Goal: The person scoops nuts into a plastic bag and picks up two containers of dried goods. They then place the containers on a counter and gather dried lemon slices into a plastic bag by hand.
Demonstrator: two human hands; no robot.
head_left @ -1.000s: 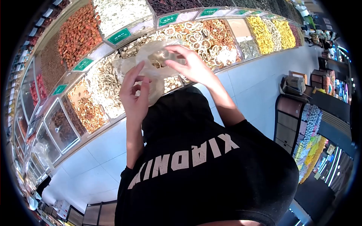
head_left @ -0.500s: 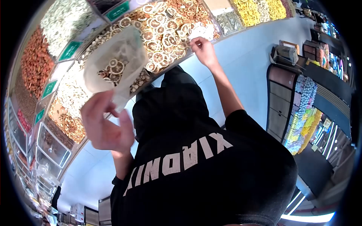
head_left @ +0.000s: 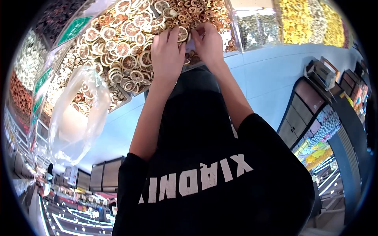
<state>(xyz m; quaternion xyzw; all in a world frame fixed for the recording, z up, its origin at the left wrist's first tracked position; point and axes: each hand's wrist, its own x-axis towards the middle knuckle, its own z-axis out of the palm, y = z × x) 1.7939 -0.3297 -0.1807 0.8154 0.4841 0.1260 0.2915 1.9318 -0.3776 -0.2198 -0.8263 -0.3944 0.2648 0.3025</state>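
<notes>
My left hand [head_left: 167, 57] rests over a bin of dried citrus slices [head_left: 123, 49], its fingers apart. One round slice [head_left: 182, 34] lies beside its index fingertip. Close on its right, my right hand [head_left: 208, 43] has its thumb and index finger drawn together above the bin's front edge; whatever is between them is too small to tell. Off to the left, a clear plastic bag [head_left: 65, 135] hangs wide-mouthed at the bin edge, touched by neither hand. Dried slices [head_left: 82, 105] show inside or through it.
Small brown dried rings [head_left: 197, 11] fill the back of the bin. Yellow dried flowers [head_left: 294, 21] lie in a bin at the right. Green labels [head_left: 75, 29] mark dividers on the left. A cabinet [head_left: 301, 112] stands beyond the pale floor [head_left: 258, 74].
My left hand has moved up and right, from near the bag to the citrus bin. My right hand now sits beside it. The view has shifted, and the bag appears lower and further left.
</notes>
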